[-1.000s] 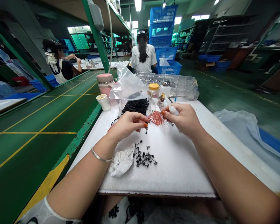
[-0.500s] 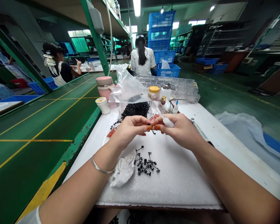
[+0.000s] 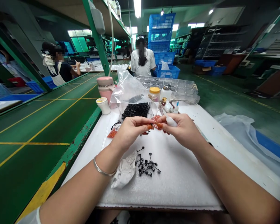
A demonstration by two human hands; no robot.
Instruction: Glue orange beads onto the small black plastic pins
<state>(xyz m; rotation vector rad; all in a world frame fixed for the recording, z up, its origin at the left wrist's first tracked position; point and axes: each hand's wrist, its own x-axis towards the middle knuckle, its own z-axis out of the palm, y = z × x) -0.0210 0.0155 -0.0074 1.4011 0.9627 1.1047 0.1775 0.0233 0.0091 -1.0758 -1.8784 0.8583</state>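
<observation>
My left hand [image 3: 133, 129] is closed, thumb and forefinger pinching a small black plastic part [image 3: 148, 132] that mostly hides behind the fingers. Just right of it, my right hand [image 3: 180, 127] curls round a white squeeze bottle [image 3: 171, 121] whose thin nozzle points up and away. The right thumb and forefinger are also pinched near the left fingertips; whether something tiny sits between them is too small to tell. Below the hands lies a loose group of similar black parts [image 3: 146, 166], beside a crumpled white cloth [image 3: 124, 171]. A big heap of black parts [image 3: 135, 110] lies beyond.
Bags of orange-red bits [image 3: 112, 133] lie by the heap, under a clear plastic bag [image 3: 128, 88]. Behind stand a pink flask [image 3: 105, 88], a white tub [image 3: 103, 105], a yellow-lidded jar [image 3: 154, 93] and a compartment tray [image 3: 184, 88]. A green conveyor [image 3: 49, 124] runs left. Two people sit farther off.
My right fingertips have drawn slightly right, away from the left ones, carrying the squeeze bottle along. The black part in my left hand has turned leftward. The view has shifted a little.
</observation>
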